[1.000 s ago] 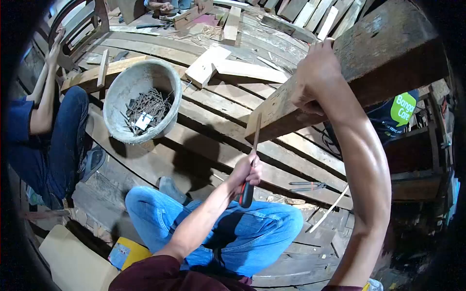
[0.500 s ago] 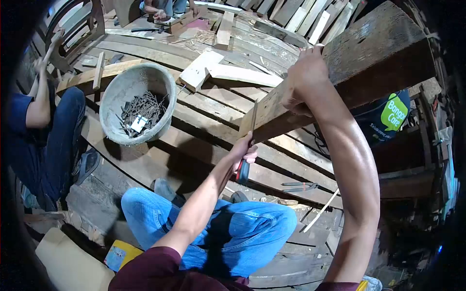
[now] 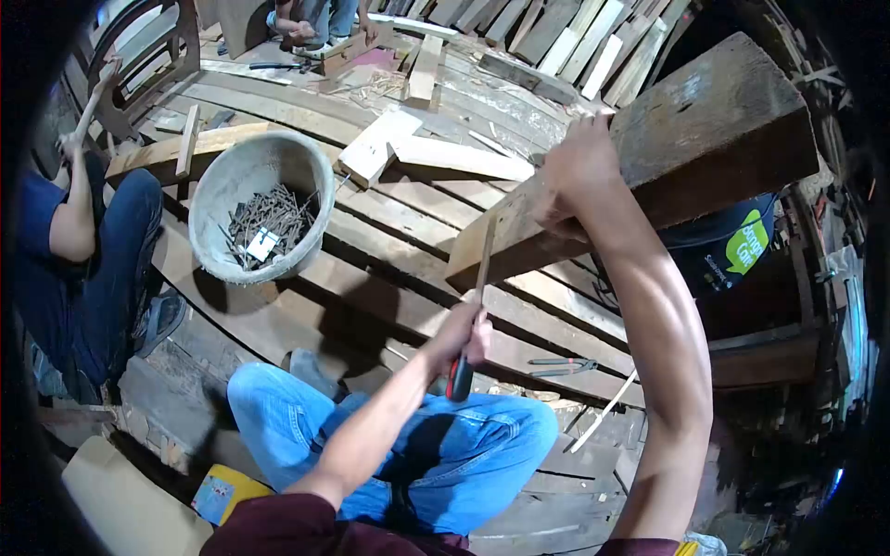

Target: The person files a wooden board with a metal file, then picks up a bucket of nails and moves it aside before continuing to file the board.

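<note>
My left hand [image 3: 461,335] is closed round a file [image 3: 486,255] with a red-and-black handle. Its long narrow blade lies across the near end of a thick wooden beam [image 3: 718,116]. My right hand [image 3: 582,176] grips the beam's upper edge, the thumb side toward the near end. The beam slants up to the right in front of me, over the slatted wooden platform [image 3: 371,218]. Below it lie pincers [image 3: 564,366] with slim handles.
A grey bucket [image 3: 206,208] holding many nails stands left of centre. Pale wood offcuts [image 3: 378,139] lie beyond it. At far left a person [image 3: 88,241] sits holding a stick-like handle; another person's hands [image 3: 301,31] show at the top. A dark bag [image 3: 732,246] sits under the beam.
My left hand has drawn the file down toward me, so its handle is lower. The beam's far end has dropped a little, with my right hand still on it.
</note>
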Demonstrator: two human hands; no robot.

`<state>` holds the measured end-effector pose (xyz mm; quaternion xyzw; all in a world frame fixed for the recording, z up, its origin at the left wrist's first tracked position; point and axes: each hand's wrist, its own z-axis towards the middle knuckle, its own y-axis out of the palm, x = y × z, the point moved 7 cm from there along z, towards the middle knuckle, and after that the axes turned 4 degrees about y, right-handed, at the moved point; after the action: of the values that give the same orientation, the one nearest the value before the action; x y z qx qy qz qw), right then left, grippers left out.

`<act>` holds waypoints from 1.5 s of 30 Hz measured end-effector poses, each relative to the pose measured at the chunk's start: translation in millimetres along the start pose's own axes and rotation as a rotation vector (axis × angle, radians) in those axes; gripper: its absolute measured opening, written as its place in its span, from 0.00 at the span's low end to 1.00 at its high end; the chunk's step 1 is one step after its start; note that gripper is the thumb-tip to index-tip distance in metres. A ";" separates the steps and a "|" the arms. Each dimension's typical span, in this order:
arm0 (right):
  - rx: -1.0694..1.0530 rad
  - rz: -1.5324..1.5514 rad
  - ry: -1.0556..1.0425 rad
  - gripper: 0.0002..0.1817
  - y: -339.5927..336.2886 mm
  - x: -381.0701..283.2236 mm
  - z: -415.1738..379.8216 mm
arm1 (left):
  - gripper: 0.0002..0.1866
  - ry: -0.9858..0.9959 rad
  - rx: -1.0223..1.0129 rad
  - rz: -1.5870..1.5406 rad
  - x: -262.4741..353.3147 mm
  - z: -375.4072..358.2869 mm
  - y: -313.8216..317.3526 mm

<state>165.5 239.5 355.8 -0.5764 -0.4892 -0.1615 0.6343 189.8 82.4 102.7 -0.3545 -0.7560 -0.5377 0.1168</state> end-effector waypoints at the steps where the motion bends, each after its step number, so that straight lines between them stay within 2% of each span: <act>1: 0.003 0.012 0.005 0.41 -1.1 3.6 0.3 | 0.28 -0.065 -0.107 -0.104 -8.3 -9.0 3.5; 3: -0.010 0.030 -0.007 0.42 -0.2 4.3 -6.1 | 0.26 0.025 0.022 0.022 0.6 8.7 -1.0; 4: -0.067 0.009 0.004 0.43 -2.3 3.4 -10.2 | 0.24 0.072 -0.142 -0.056 15.5 23.7 4.5; 5: -0.123 -0.012 0.014 0.43 -4.4 2.6 -14.2 | 0.23 -0.088 -0.251 -0.135 10.4 54.1 -5.8; 7: -0.057 0.024 0.075 0.43 -2.4 5.6 -13.9 | 0.25 -0.047 -0.106 -0.131 35.4 63.0 4.8; 8: -0.085 -0.026 0.059 0.43 -0.7 6.4 -17.1 | 0.30 -0.035 -0.052 -0.095 34.4 52.1 12.3; 9: -0.058 0.014 0.060 0.43 3.2 8.9 -13.2 | 0.32 -0.034 -0.052 0.063 19.0 47.3 6.1; 11: 0.000 0.089 0.058 0.44 18.5 11.7 0.0 | 0.29 -0.013 -0.059 0.032 9.8 4.7 13.4; 14: 0.002 0.040 0.059 0.43 15.8 15.7 -9.8 | 0.31 -0.084 -0.062 0.007 7.2 0.9 20.6; 18: -0.069 0.039 0.046 0.38 13.9 16.2 -31.9 | 0.30 -0.062 -0.065 -0.009 34.9 50.2 30.3; 20: -0.051 0.086 0.095 0.42 27.3 20.3 -26.6 | 0.31 -0.013 -0.070 0.125 25.1 27.5 37.0; 21: 0.139 0.072 0.111 0.51 49.7 18.8 -19.0 | 0.32 -0.015 -0.042 0.200 19.0 7.2 36.9; 22: 0.016 0.065 0.099 0.55 50.6 26.2 -17.9 | 0.32 -0.146 -0.108 0.118 7.1 -12.0 38.5; 23: -0.112 0.064 0.081 0.59 52.6 30.7 -17.1 | 0.31 -0.098 -0.131 0.116 -2.2 -12.1 35.1; 24: -0.013 0.065 0.044 0.53 67.6 33.5 -9.2 | 0.30 -0.082 -0.077 0.139 -0.4 -8.7 35.5; 25: -0.101 0.058 0.056 0.47 54.6 37.4 -22.4 | 0.29 -0.066 -0.027 0.156 4.2 -2.9 36.7; 26: -0.116 0.044 0.054 0.45 50.3 37.6 -31.5 | 0.27 -0.054 -0.087 0.094 5.4 16.3 34.2; 27: -0.128 0.027 0.058 0.43 48.7 39.6 -38.7 | 0.25 -0.059 -0.091 0.064 9.9 34.6 34.0; 28: -0.052 0.022 0.062 0.43 63.7 41.1 -32.9 | 0.25 -0.060 -0.045 0.070 7.4 35.2 42.4; 29: 0.027 0.014 0.065 0.44 94.7 42.7 -19.9 | 0.25 -0.059 0.000 0.076 6.3 29.5 52.2; 30: 0.045 0.028 0.066 0.44 97.5 46.3 -19.3 | 0.26 -0.044 -0.008 0.121 7.5 9.8 60.0; 31: 0.064 0.043 0.067 0.45 89.0 48.3 -24.6 | 0.25 -0.084 -0.134 0.082 -2.4 5.1 58.1; 33: -0.043 0.117 0.058 0.46 82.1 52.4 -39.4 | 0.26 0.002 -0.046 0.232 0.5 14.9 45.8; 35: 0.013 0.114 0.065 0.50 86.6 54.5 -42.0 | 0.23 0.095 0.031 0.303 5.4 44.5 32.6; 37: 0.075 0.124 0.048 0.51 81.7 52.9 -53.2 | 0.24 0.084 0.125 0.355 4.4 62.2 16.2; 40: 0.130 0.091 0.013 0.57 73.1 54.9 -69.4 | 0.25 0.080 0.076 0.307 3.1 34.4 1.3; 41: 0.156 0.085 -0.016 0.59 76.0 52.5 -77.6 | 0.24 -0.008 0.060 0.240 4.5 19.6 -6.7; 42: 0.290 0.065 -0.027 0.62 78.7 52.4 -84.0 | 0.23 -0.028 -0.020 0.100 0.9 10.3 -16.4; 44: 0.292 0.046 -0.049 0.63 74.1 49.8 -95.7 | 0.23 -0.004 0.135 0.095 0.2 -7.3 -50.3; 45: 0.293 0.037 -0.066 0.63 71.0 46.7 -99.4 | 0.23 0.038 0.116 0.092 -3.1 -13.5 -69.4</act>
<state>285.1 188.0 367.0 -0.4913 -0.5175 -0.0576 0.6982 143.4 57.2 55.6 -0.3712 -0.7666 -0.4935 0.1761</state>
